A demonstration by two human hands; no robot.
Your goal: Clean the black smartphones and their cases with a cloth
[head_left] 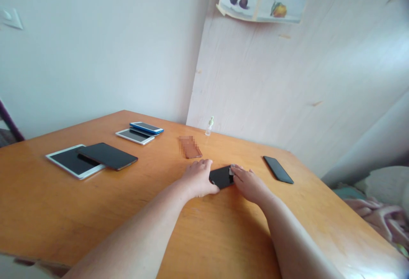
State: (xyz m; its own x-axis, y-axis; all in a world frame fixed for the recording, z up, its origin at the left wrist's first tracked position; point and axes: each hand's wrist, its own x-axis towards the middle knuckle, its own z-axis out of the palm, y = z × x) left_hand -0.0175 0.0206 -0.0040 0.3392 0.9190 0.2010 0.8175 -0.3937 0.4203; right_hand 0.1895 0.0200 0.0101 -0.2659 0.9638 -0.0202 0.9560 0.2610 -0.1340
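Observation:
A black smartphone (pixel 220 177) lies on the wooden table in front of me, screen up. My left hand (pixel 200 178) grips its left end, thumb along the near edge and fingers at the far side. At the other end, my right hand (pixel 247 181) presses a small pale piece, perhaps a cloth or wipe (pixel 232 170), against the screen with its fingers together. Most of that piece is hidden under the fingertips. Just beyond my left hand lies a brown phone case (pixel 191 148), partly blurred out. Another dark phone (pixel 277 170) rests apart to the right.
On the left of the table (pixel 105 215), a black tablet (pixel 108 156) overlaps a white tablet (pixel 68 159). Behind them, a blue-edged phone (pixel 147 127) lies partly on a white device (pixel 134 136). A small clear pump bottle (pixel 209 126) stands near the back edge, by the wall.

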